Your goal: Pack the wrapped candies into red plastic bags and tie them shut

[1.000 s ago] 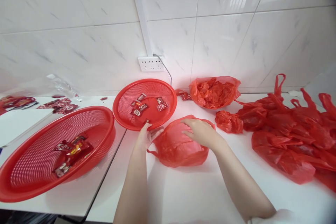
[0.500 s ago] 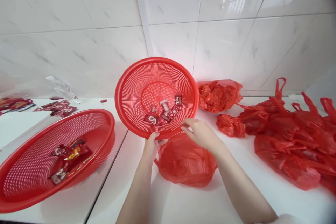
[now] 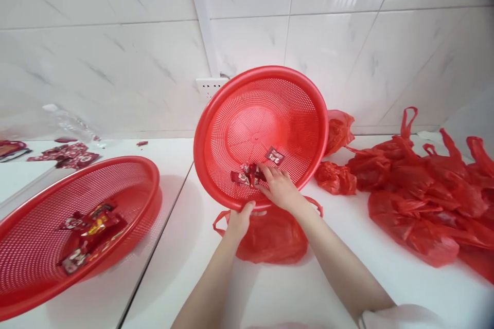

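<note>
My left hand (image 3: 241,220) grips the lower rim of a red perforated plastic basket (image 3: 266,73), thumb over the edge. The basket is tilted, its open side facing me. Inside it, my right hand (image 3: 280,185) has fingers and thumb closed around a small cluster of dark-red wrapped candies (image 3: 251,174), partly hiding them. One more wrapped candy (image 3: 275,155) lies just above my right fingers. Directly below the basket, a red plastic bag (image 3: 272,239) sits on the white table, its handles spread to both sides and its mouth hidden behind the rim.
At left stands a second red basket (image 3: 152,175) with several snack packets (image 3: 94,229). Behind it are loose red packets (image 3: 71,155) and a clear plastic bottle (image 3: 71,122). Several filled red bags (image 3: 420,190) crowd the right side. A socket (image 3: 210,86) is on the tiled wall.
The basket has shifted right and up in view and tilted differently. My right hand has moved from the rim into the basket and onto the candies, which are now bunched together.
</note>
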The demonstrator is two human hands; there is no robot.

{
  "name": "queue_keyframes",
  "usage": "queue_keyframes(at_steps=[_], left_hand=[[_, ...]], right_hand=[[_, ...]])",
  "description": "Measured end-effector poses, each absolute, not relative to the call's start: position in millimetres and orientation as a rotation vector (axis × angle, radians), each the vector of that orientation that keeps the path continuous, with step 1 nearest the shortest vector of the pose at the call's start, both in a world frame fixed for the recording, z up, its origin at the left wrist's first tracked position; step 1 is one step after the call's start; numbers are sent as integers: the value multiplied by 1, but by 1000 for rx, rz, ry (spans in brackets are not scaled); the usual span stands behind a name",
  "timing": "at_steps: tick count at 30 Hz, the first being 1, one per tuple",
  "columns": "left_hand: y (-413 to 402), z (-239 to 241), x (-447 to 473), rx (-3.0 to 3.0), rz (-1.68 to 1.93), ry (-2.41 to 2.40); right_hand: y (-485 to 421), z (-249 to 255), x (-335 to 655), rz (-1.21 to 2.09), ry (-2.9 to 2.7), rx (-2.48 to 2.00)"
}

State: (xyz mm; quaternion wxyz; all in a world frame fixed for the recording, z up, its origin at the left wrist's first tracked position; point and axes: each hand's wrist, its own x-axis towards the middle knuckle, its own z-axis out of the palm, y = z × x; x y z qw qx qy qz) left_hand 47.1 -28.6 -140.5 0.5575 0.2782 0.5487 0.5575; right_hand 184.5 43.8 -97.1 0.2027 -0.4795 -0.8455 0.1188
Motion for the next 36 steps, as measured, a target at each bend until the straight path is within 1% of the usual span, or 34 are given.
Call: queue_keyframes(at_steps=[6,9,12,15,18,22,26,28,32,36], left_hand=[[-26,-144,46,673,1287,1310],[-23,-147,46,683,1312,1314],[-22,-149,43,696,1322,1342],[-20,-150,40,688,1314,1350],[-18,-148,37,662,1347,1340],[-15,-144,33,637,1439,1311],[-13,-141,30,604,1466,1337],[-12,-139,29,589,1481,1333],[-12,-138,29,591,1486,1321],[-13,-140,30,572,1459,1338]], right_hand=[[53,-100,195,533,-2309,-1227],[61,-105,198,667,-2129,-1120],[69,-112,197,787,-1821,-1124],[78,-116,198,1057,-1496,-1012],[82,-112,202,1307,-1329,-885],[75,-98,215,1456,-1401,-857],[63,-87,225,1594,-1697,-866],[57,-84,226,1560,-1915,-881],[48,-78,220,1204,-2279,-967],[43,-76,210,932,-2233,-1016]])
